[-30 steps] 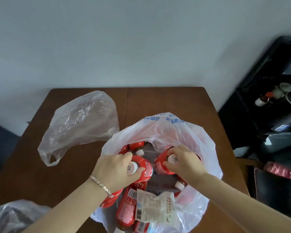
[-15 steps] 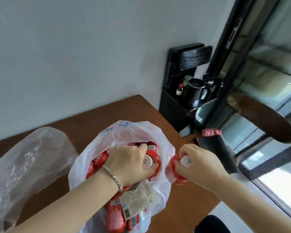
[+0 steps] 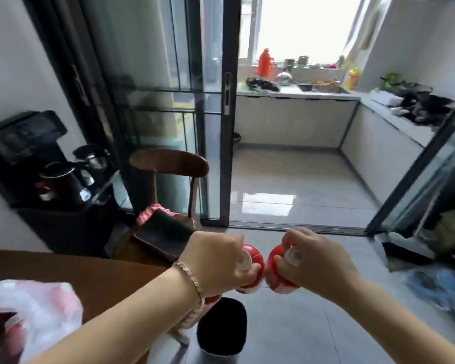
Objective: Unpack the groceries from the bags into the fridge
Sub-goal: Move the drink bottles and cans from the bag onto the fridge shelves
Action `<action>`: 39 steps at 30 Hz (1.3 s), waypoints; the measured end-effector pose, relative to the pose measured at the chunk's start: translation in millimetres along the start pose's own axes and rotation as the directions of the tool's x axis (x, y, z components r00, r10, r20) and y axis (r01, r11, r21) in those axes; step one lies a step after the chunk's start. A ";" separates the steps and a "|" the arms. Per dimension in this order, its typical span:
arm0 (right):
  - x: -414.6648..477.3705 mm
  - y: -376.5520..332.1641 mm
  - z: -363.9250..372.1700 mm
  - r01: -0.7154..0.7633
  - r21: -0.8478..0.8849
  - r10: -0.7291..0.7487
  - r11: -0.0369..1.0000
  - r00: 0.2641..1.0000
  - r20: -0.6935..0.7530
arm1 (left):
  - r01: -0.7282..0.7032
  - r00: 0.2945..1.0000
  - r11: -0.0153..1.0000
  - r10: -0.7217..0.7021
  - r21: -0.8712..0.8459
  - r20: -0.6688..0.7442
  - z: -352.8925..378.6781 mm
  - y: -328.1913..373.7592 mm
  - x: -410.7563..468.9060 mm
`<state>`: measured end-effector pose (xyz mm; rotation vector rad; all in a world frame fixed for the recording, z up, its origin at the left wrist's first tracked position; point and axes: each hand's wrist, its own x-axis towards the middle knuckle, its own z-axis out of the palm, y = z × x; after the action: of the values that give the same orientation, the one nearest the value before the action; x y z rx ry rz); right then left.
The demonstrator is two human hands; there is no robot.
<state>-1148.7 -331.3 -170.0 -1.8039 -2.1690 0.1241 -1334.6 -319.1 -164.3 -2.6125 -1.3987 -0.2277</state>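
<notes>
Here, beyond the surface (image 3: pixel 95 279) edge, left hand (image 3: pixel 216 261) and right hand (image 3: pixel 313 261) each clamp their grip on a red bottle (image 3: pixel 255 261), side by side.

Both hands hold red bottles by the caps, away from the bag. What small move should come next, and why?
Probably keep carrying them forward. The left hand and right hand each grip a red bottle over the floor, clear of the bag. No fridge is clearly visible yet.
</notes>
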 end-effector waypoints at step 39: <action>-212.0 905.7 -440.4 -0.932 0.338 0.832 0.134 -0.080 -0.550 | -0.890 0.455 0.392 0.783 -0.232 -0.424 -52.4 938.0 754.4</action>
<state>-132.1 -414.3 -32.9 -2.5335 -0.1313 -0.3618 -140.9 -232.7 -24.4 -3.0907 0.2685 -0.7334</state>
